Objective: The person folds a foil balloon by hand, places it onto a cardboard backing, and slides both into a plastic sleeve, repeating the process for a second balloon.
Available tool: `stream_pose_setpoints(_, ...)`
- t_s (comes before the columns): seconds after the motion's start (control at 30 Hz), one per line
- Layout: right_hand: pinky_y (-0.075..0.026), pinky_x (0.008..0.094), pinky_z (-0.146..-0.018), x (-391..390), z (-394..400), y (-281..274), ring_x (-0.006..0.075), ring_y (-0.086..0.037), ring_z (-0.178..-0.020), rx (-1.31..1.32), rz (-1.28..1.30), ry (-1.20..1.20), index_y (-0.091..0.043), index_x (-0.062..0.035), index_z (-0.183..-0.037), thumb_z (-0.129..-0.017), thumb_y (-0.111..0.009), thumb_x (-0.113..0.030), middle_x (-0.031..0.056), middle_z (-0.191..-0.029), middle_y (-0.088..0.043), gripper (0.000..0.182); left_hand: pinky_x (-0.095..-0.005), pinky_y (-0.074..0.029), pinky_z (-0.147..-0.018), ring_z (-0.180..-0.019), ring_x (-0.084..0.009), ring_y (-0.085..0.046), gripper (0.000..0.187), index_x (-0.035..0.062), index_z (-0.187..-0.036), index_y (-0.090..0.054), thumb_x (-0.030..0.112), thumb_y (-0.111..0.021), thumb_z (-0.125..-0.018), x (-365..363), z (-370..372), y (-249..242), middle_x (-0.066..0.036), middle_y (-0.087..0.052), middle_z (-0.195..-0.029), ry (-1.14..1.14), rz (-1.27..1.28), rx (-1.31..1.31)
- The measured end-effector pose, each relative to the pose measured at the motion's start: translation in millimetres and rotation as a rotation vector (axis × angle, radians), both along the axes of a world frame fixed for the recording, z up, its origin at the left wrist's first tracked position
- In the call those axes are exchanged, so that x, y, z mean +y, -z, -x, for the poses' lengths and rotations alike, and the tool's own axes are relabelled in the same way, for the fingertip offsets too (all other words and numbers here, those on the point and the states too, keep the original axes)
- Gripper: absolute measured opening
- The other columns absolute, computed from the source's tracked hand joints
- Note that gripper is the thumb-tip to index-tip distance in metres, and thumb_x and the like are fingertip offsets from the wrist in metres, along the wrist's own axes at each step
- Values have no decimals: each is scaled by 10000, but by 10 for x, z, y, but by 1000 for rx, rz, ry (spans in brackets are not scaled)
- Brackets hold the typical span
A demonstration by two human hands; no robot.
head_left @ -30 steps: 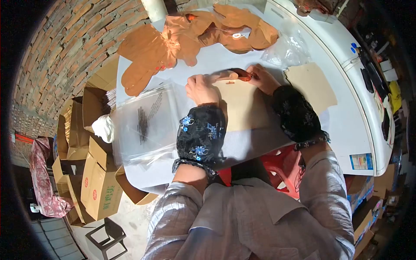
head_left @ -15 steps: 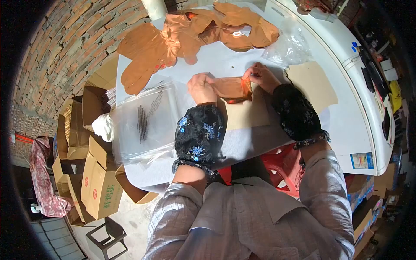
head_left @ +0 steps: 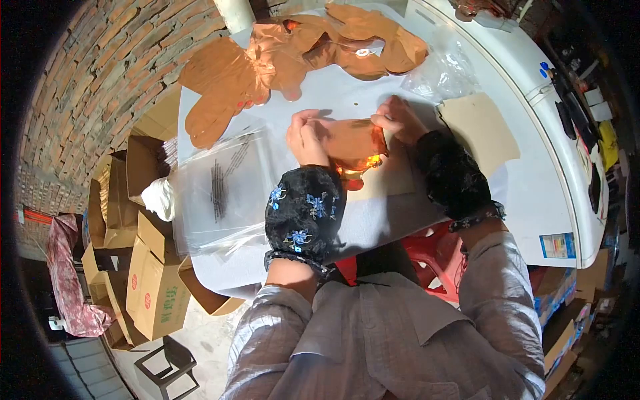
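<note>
A shiny copper-coloured foil sheet [head_left: 355, 140] is stretched between my hands above the white-covered table. My left hand [head_left: 309, 137] is closed on its left edge. At its upper right corner, my right hand [head_left: 398, 119] pinches the foil. Bright orange reflections show along the foil's lower edge. Partly under the foil lies a beige sheet [head_left: 387, 181]. More copper foil pieces [head_left: 227, 70] are spread across the back of the table.
Clear plastic bags [head_left: 230, 183] lie on the left of the table [head_left: 233, 270]. Crumpled clear plastic [head_left: 443, 67] and a beige card [head_left: 481, 130] are at the right, near a white appliance [head_left: 540, 193]. Cardboard boxes [head_left: 160, 287] and a dark stool [head_left: 165, 367] stand at the lower left.
The foil between my hands has opened out and hangs lower toward me, with its lower edge now catching bright light. My left hand has shifted slightly left.
</note>
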State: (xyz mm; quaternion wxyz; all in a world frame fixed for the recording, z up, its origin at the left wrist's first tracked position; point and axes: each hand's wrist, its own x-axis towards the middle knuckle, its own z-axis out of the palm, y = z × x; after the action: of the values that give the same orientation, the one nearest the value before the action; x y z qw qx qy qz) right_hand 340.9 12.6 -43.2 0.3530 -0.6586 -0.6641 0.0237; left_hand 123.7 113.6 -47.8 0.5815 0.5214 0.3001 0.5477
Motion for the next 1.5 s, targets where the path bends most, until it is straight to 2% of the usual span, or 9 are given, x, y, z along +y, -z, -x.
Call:
stream_pose_setpoints(0.27,-375,365,-852,-43,33,-15,263,-479,-913,16,-12,7,-488,-92,-693,-751,-791,-247,69,-848,-493,345,-410,-345,-979,-1066,-317,-526,262,194,-951,-729,251,-487,-869,-157,-1,-215,-69,-699,-891,4,-492,968)
stream_pose_setpoints(0.3,-373,364,-850,-54,32,7,261,-475,-908,-10,-39,1,-474,-95,-687,-745,-796,-244,66,-841,-484,359,-409,-358,-962,-1093,-302,-542,226,176,-952,-736,247,-542,-859,-281,66,-557,-68,-678,-974,169,-594,1250)
stream_pose_setpoints(0.43,-363,354,-849,-33,7,2,259,-472,-909,16,-17,-43,-471,-98,-684,-744,-794,-234,65,-852,-487,356,-418,-384,-953,-1135,-290,-500,263,72,-1016,-703,246,-583,-861,-584,175,-427,-102,-548,-1197,65,-897,1381)
stream_pose_setpoints(0.53,-361,346,-846,-43,53,-15,258,-474,-907,21,-33,-64,-474,-101,-688,-743,-791,-224,64,-857,-493,344,-520,-316,-1096,-1325,-431,-386,383,10,-1150,-618,310,-536,-927,-677,206,-159,-273,-443,-1403,11,-959,1192)
stream_pose_setpoints(0.7,-390,363,-814,-48,-9,-178,273,-503,-892,104,167,-49,-502,-102,-734,-762,-772,-201,64,-878,-515,288,-532,-314,-1097,-1312,-466,-400,355,61,-1170,-571,320,-520,-932,-684,206,78,-292,-444,-1406,-91,-1006,1074)
stream_pose_setpoints(0.8,-427,398,-876,-14,94,-182,317,-549,-1010,-43,-25,5,-554,-95,-832,-791,-738,-201,113,-1026,-587,216,-539,-314,-1091,-1301,-465,-411,348,80,-1163,-575,329,-523,-925,-661,189,115,-291,-452,-1398,-127,-1022,1046)
stream_pose_setpoints(1.03,-337,477,-1108,-338,733,33,371,-408,-1343,-431,37,-46,-525,-1,-1322,-927,-532,-331,212,-1438,-453,515,-522,-344,-1044,-1271,-431,-439,381,50,-1154,-566,335,-549,-903,-684,238,61,-252,-469,-1375,-119,-1007,1015)
stream_pose_setpoints(1.3,-287,465,-1140,-424,856,-162,360,-400,-1354,-330,96,-35,-518,8,-1326,-882,-632,-310,198,-1429,-467,559,-516,-343,-1049,-1293,-381,-436,396,41,-1252,-519,279,-537,-936,-523,355,-282,-226,-459,-1385,204,-598,990)
stream_pose_setpoints(1.5,-292,467,-1131,-411,904,-230,368,-399,-1351,-289,112,-13,-539,9,-1304,-843,-673,-347,207,-1419,-475,598,-514,-275,-1122,-1390,-394,-332,606,18,-1448,-367,413,-450,-997,-141,816,160,-219,-361,-1500,-108,-902,1225)
